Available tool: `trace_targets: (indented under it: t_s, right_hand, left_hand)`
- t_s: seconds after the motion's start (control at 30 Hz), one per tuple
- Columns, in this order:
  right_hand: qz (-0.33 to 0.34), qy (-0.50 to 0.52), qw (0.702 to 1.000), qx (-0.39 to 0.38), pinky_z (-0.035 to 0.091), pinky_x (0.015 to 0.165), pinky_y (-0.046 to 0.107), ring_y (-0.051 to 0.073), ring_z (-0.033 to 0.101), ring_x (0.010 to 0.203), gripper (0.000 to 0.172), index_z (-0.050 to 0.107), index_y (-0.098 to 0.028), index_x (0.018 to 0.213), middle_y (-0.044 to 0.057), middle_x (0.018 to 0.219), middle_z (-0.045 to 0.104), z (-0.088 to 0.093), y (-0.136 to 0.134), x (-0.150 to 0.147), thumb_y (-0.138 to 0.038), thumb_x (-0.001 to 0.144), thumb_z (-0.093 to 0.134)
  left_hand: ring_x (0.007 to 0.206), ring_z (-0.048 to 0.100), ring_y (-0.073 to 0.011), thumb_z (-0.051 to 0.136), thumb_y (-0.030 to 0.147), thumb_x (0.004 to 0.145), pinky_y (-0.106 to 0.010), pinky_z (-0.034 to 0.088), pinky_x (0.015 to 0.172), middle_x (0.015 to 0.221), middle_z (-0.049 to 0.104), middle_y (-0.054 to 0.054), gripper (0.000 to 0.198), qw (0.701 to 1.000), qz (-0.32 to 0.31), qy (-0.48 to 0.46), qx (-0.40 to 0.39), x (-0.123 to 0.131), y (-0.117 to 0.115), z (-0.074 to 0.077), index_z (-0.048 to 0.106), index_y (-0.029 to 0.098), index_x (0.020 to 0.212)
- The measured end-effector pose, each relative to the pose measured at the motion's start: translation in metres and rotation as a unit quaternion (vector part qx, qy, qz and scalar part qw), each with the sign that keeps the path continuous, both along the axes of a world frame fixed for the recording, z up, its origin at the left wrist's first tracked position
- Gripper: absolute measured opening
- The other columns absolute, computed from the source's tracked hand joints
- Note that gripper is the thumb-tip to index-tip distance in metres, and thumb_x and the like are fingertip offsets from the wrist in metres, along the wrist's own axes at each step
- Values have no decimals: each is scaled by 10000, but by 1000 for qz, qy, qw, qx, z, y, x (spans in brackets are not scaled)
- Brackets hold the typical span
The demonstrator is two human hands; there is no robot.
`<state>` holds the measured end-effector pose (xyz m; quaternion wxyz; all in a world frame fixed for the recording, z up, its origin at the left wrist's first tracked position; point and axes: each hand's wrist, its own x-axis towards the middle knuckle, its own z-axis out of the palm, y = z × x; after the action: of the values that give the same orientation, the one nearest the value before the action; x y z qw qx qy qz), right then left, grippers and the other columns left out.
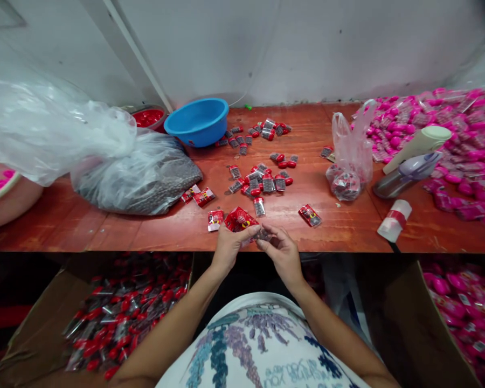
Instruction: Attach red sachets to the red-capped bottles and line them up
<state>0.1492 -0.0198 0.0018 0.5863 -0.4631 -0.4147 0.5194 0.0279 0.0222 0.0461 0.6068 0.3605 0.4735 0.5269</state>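
Observation:
At the table's front edge, my left hand [227, 249] pinches a red printed packet [239, 218] between thumb and fingers. My right hand [283, 254] is closed on a small clear container with dark contents [262, 234], held against the packet's side; the fingers partly cover it. Just beyond my hands lies a clear container with a red cap [259, 207]. A flat red-and-white packet [215, 220] is left of my left hand, and another red packet [309, 215] lies to the right. Farther back is a loose group of red-capped containers [268, 184].
A blue basin [196, 123] and a plastic bag of dark pieces [141, 175] stand at left. A knotted clear bag [345, 183], a tumbler [404, 175] and a roll [395, 220] sit at right, before piled pink items [464, 126]. Below, a carton [44, 318] holds red-capped containers.

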Motion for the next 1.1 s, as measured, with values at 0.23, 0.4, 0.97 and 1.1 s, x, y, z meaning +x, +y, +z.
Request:
trace_targets:
  t_s: [0.23,0.4,0.97,1.1]
  right_hand:
    - [-17,41,998,-41,563,767,318,149,642,806,386,659,-244,1118,20,946,649,-1,-2,-8,-272,739,724]
    - [3,204,970,-131,586,692,312,141,676,676,438,661,-221,1054,-5,855,718,5,4,-6,-245,640,801]
    - [13,161,980,-112,590,701,303,162,680,805,389,664,-224,1026,12,973,706,2,2,-4,-254,659,789]
    - [9,222,963,-152,590,624,256,149,690,735,375,681,-216,953,-2,918,720,8,5,1,-230,604,816]
  left_hand:
    - [569,588,-109,845,201,538,-255,513,625,658,645,15,318,998,60,11,3,0,3,-10,605,136,736]
    - [678,664,-173,835,173,552,-308,546,700,762,711,-35,299,998,-1,-55,-24,-6,0,0,672,131,799]
    - [703,671,-174,835,144,546,-304,550,707,789,721,-34,307,997,-2,-73,-31,-8,-6,-6,682,145,812]
    - [730,674,-184,826,117,544,-299,544,719,820,726,-46,317,997,-30,-74,-24,-10,-8,-7,693,140,831]
